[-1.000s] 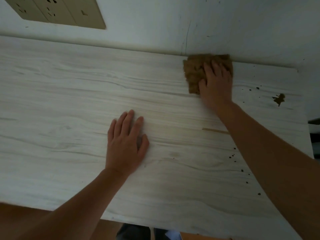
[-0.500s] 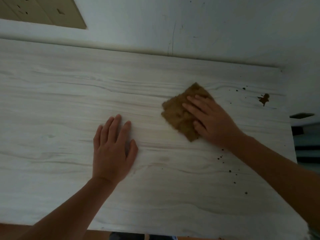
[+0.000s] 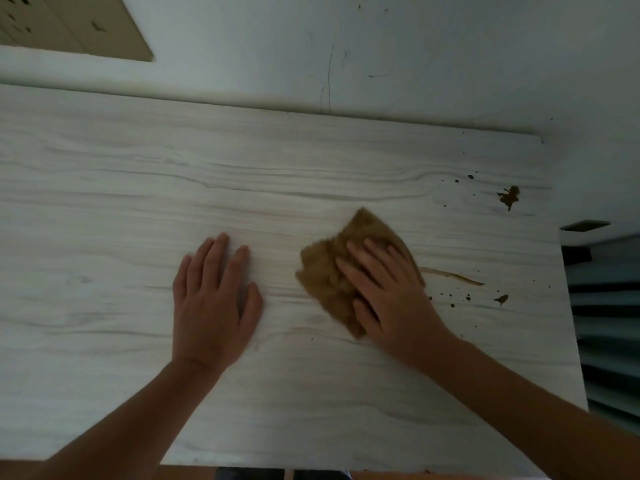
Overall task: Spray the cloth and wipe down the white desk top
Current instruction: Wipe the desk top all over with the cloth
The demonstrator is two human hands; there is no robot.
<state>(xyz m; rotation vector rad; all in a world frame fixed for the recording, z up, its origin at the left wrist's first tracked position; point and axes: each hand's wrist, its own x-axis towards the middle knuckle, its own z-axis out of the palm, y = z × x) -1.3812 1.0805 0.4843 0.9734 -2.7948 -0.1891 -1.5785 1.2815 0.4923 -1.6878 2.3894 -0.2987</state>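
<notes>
One white wood-grain desk (image 3: 104, 202) fills the view, set against a pale wall (image 3: 415, 46). The left hand (image 3: 213, 306) lies flat on it, holding nothing. The right hand (image 3: 391, 299) presses flat on a crumpled brown cloth (image 3: 325, 271) right of centre, near brown splatter stains (image 3: 509, 197).

The right part of the brown cloth (image 3: 323, 275) is covered by the right hand (image 3: 391, 296), so its full outline cannot be made out, and its nap is blurred. A patch of the surface (image 3: 138, 202) is hidden beneath the left hand (image 3: 211, 299), whose fingertips are slightly smeared. The surface is cut off by the left and lower edges of the frame. Both forearms (image 3: 138, 410) are cut off at the bottom and right edges. The beige panel (image 3: 69, 26) at upper left is clipped by two edges. The dark slatted object (image 3: 609, 323) at far right is cut off and cannot be identified. The brown specks (image 3: 451, 304) are too small to be told.
</notes>
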